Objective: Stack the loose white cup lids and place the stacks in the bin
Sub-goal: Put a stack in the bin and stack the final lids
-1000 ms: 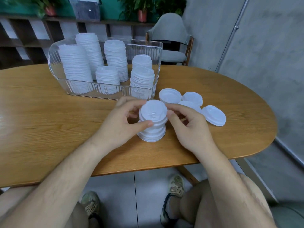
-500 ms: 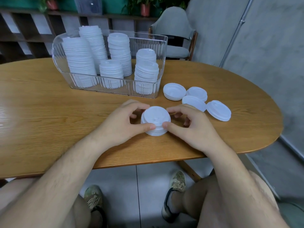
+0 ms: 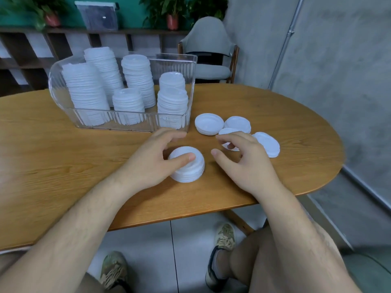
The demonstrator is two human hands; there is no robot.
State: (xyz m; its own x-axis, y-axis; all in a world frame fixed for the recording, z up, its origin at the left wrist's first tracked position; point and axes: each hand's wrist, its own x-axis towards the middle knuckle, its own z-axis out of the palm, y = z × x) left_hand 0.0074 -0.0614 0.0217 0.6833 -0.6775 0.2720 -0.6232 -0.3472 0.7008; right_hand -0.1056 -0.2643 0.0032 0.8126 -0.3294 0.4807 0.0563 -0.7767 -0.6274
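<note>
Grip of the left hand (image 3: 152, 159) is closed round the short lid stack (image 3: 188, 166), thumb on top; the right hand (image 3: 245, 159) is loosely curled and empty. Loose lids (image 3: 209, 123) lie at one o'clock, the bin (image 3: 148, 123) at eleven. Each lid should be seated squarely before lifting.

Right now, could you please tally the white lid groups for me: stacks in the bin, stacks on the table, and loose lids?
Lid stacks in the clear bin: 6
Lid stack on the table, held by the left hand: 1
Loose lids or low piles right of the bin: 4
Total: 11
</note>
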